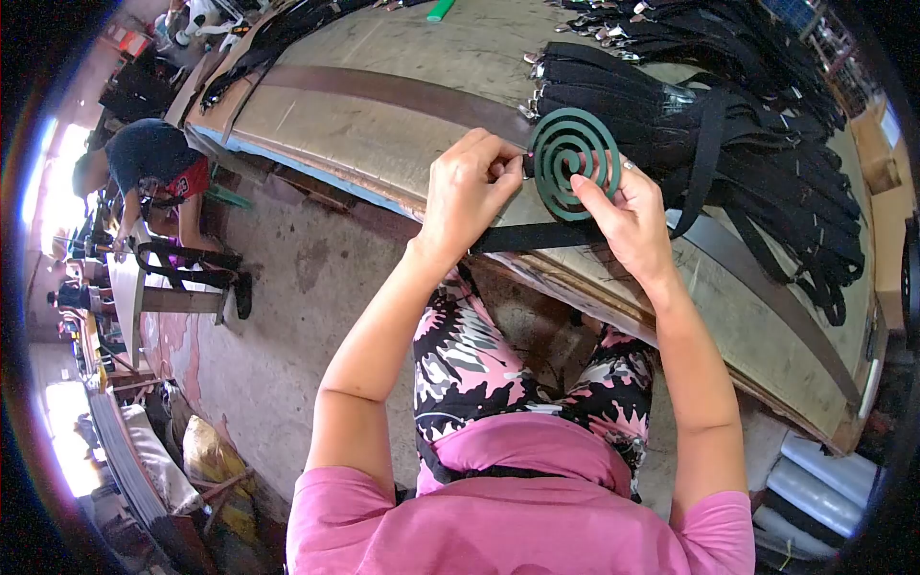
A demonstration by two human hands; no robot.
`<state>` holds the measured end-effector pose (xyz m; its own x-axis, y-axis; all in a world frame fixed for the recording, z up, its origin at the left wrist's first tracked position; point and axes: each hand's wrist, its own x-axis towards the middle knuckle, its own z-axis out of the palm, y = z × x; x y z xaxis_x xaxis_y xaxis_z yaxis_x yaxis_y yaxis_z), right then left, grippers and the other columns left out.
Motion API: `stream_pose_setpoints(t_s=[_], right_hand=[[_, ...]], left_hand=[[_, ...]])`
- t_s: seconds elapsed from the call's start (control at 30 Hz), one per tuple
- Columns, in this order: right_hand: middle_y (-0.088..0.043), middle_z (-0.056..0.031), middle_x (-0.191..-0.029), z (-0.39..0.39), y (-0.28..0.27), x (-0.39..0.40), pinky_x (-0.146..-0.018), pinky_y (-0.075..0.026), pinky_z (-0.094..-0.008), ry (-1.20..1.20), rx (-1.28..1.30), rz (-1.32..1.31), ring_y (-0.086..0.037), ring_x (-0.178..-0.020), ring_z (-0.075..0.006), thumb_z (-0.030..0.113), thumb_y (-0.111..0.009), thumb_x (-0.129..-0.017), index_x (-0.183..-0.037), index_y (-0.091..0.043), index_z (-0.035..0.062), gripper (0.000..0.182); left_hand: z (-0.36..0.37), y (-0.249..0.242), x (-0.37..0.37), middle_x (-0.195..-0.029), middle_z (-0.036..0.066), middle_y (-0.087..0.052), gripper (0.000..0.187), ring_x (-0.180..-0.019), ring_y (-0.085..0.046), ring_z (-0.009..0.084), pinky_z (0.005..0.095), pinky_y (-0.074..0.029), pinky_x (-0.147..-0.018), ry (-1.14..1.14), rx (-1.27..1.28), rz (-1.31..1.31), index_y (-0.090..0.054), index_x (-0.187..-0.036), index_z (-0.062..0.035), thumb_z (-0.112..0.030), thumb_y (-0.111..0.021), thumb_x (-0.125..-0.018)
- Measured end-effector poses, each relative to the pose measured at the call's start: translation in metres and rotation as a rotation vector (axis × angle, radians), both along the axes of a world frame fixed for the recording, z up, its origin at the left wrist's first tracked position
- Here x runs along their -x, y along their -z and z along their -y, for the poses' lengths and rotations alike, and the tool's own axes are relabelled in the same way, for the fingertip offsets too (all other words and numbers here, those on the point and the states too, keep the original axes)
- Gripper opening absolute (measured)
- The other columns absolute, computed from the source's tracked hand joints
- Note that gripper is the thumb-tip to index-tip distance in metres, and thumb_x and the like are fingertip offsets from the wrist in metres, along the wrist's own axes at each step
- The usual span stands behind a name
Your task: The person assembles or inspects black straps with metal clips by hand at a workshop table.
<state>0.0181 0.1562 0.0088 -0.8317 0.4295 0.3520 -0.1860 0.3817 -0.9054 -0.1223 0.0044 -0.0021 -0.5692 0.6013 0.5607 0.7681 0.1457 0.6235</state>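
A dark green spiral mosquito coil [548, 196] is held up flat over the near edge of the table. My right hand [628, 213] grips its right side, with the thumb across the front and the fingers behind. Close to the coil's left edge, my left hand [471, 187] is closed in a pinch. A small dark bit shows at its fingertips, too little to name. Below the coil a black strap [537, 236] lies along the table edge.
Black straps with metal clips [613, 110] lie piled on the wooden table [422, 144]. A brown band [383, 88] runs across it. To the left, another person [153, 158] bends over a small table [182, 299]. Plastic-wrapped rolls [815, 484] lie at lower right.
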Motion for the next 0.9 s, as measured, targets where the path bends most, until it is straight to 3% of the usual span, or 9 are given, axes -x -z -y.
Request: stream_pose_setpoints(t_s=[0.3, 0.37, 0.9], right_hand=[[-0.068, -0.0121, -0.095, 0.0009, -0.0019, -0.0002, -0.08, -0.05, -0.0326, -0.003, -0.077, 0.01, -0.065, -0.087, -0.0228, 0.006, -0.067, -0.087, -0.095, -0.069, -0.0027, 0.012], [-0.068, -0.0122, -0.095, 0.001, -0.0009, 0.0002, -0.08, -0.05, -0.0326, -0.004, -0.069, -0.003, -0.065, -0.086, -0.0226, 0.006, -0.067, -0.087, -0.095, -0.069, -0.0026, 0.012], [-0.065, -0.0113, -0.093, -0.0034, 0.0011, -0.0022, -0.078, -0.049, -0.0323, -0.014, -0.037, -0.048, -0.063, -0.084, -0.0211, 0.006, -0.067, -0.087, -0.094, -0.067, -0.0034, 0.012]], left_hand=[[-0.0003, -0.0032, -0.0023, -0.078, 0.011, -0.065, 0.009, -0.066, -0.065, 0.0191, 0.0296, -0.052, -0.062, -0.007, 0.003, 0.002, -0.069, -0.088, -0.0005, -0.003, -0.072, -0.079], [-0.0013, -0.0021, -0.0024, -0.076, 0.01, -0.062, 0.006, -0.062, -0.063, 0.0222, 0.0323, -0.051, -0.06, 0.006, -0.046, 0.001, -0.067, -0.083, -0.0006, -0.004, -0.07, -0.079], [-0.0011, -0.0037, -0.0049, -0.077, 0.011, -0.061, 0.01, -0.063, -0.061, 0.0223, 0.0322, -0.05, -0.06, -0.01, -0.048, 0.0, -0.066, -0.087, -0.0004, -0.002, -0.069, -0.078]])
